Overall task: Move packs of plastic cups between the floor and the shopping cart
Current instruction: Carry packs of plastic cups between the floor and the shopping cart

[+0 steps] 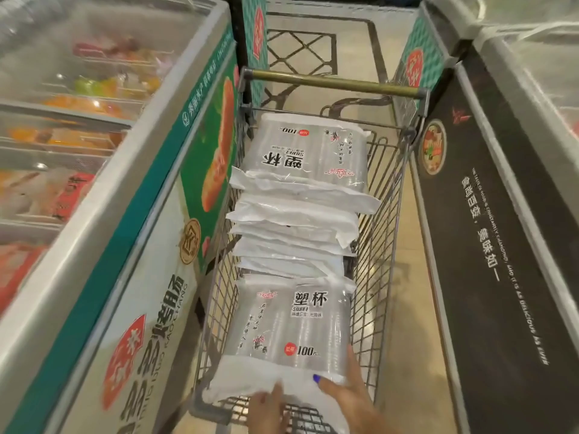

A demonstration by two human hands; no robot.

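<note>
- The left hand (269, 408) and the right hand (347, 399) are both on the near end of the front pack (288, 333) of plastic cups. The fingers look mostly straight and seem to press on the wrapper. Whether they are curled under it cannot be seen.
- This pack lies on top, at the near end of the cart (379, 245), either just set down or about to be lifted (you can't tell which).
- Next, the hands must either let go or get a firm hold under the soft wrapper and lift it level.
- The pack's long side runs along the cart, from the hands toward the handle (335, 84). Its words read the right way up.
- The far pack (310, 148) lies the same way, but its words are upside down.
- More packs (291, 236) are piled between them.
- Freezers (103, 170) stand on both sides.
</note>
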